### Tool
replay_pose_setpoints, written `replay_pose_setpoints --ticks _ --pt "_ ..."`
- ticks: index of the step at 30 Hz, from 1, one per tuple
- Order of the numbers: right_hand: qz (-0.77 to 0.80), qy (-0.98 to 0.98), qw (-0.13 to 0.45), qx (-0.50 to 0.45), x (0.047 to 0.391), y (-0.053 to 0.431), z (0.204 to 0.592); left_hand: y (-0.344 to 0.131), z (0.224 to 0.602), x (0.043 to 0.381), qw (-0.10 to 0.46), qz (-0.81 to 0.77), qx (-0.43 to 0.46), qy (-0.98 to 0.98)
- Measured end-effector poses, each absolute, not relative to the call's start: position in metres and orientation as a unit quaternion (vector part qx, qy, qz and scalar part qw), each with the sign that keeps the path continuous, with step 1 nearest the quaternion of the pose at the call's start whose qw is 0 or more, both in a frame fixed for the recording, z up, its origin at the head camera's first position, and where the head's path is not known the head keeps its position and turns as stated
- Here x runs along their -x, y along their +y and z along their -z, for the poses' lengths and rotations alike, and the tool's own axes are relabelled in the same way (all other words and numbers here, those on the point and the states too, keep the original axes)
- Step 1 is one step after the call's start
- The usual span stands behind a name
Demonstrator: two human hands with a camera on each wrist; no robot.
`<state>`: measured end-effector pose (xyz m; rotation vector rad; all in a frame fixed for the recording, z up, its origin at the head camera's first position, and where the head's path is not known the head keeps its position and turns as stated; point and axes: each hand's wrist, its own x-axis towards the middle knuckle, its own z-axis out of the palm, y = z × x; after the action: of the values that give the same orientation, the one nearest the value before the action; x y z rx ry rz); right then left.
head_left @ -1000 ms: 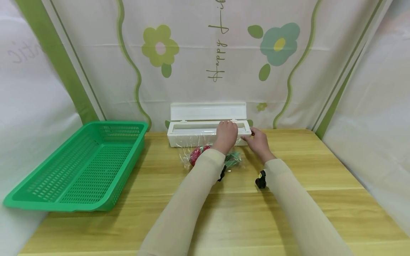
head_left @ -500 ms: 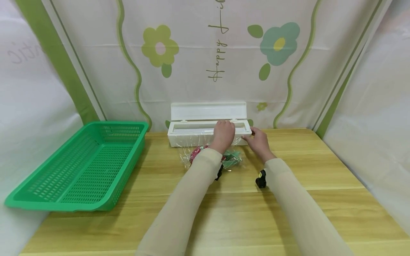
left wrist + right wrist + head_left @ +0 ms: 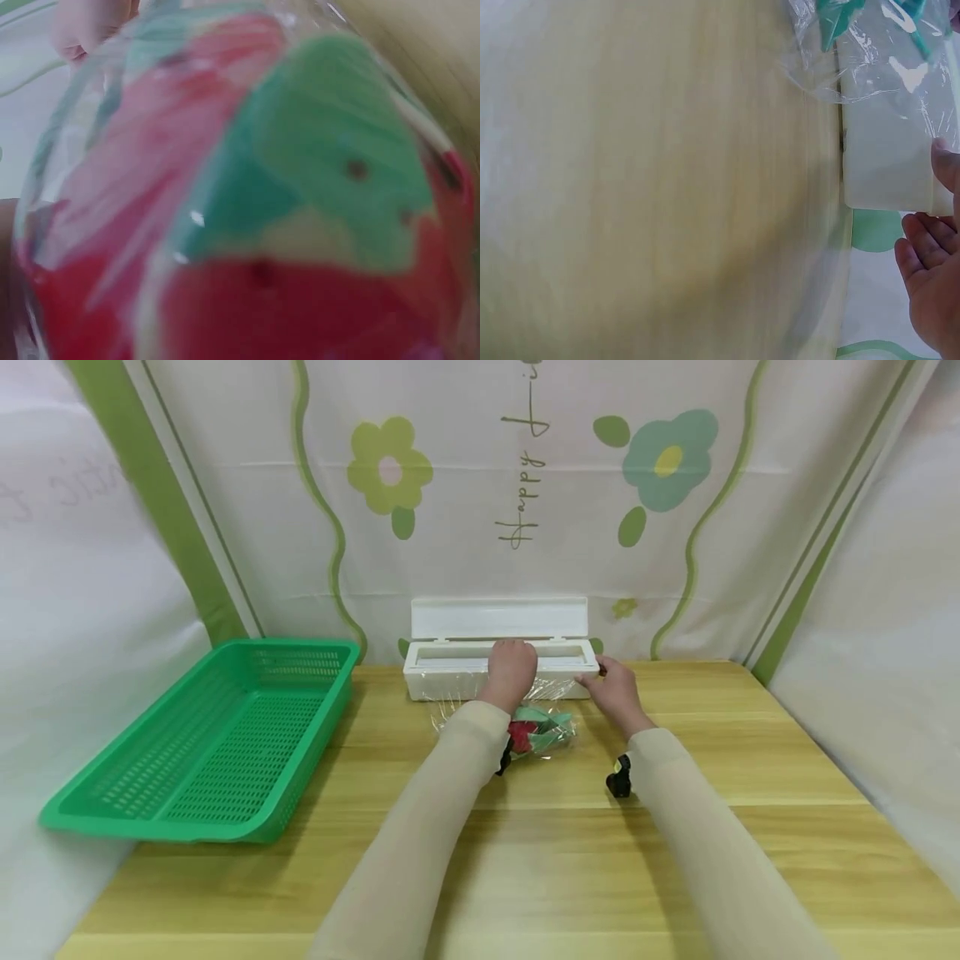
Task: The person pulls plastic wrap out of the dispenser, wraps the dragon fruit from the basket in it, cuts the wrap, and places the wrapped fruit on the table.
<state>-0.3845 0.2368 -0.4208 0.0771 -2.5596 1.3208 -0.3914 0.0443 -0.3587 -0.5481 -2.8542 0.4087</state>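
A long white box [image 3: 450, 683] stands at the back of the table, its hinged lid [image 3: 498, 618] raised. Clear plastic [image 3: 551, 687] spreads down its front around a red and green bundle [image 3: 522, 737]. The left hand [image 3: 512, 672] lies over the middle of the box, fingers curled at the plastic's upper edge; its fingertips are hidden. Red and green pieces [image 3: 315, 165] under shiny film fill the left wrist view, blurred. At the box's right end, the right hand [image 3: 617, 689] grips the corner. In the right wrist view its thumb [image 3: 946, 161] presses the box's side, fingers at the end.
A green perforated basket [image 3: 307, 752] stands on the left of the wooden table [image 3: 562, 860]. White printed cloth [image 3: 465, 510] hangs right behind the box, and more cloth closes both sides. A black wrist camera [image 3: 618, 777] sits below the right sleeve.
The left hand has slid left along the box, uncovering more of the plastic and the red piece on its right. The right hand keeps its place at the box's end.
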Motion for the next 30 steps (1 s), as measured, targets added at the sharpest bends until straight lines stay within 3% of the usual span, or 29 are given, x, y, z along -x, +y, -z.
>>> replay_pose_setpoints --ticks 30 --pt "-0.443 -0.888 0.118 -0.031 0.385 0.241 0.420 0.011 0.345 0.401 0.064 -0.108 0.252 -0.960"
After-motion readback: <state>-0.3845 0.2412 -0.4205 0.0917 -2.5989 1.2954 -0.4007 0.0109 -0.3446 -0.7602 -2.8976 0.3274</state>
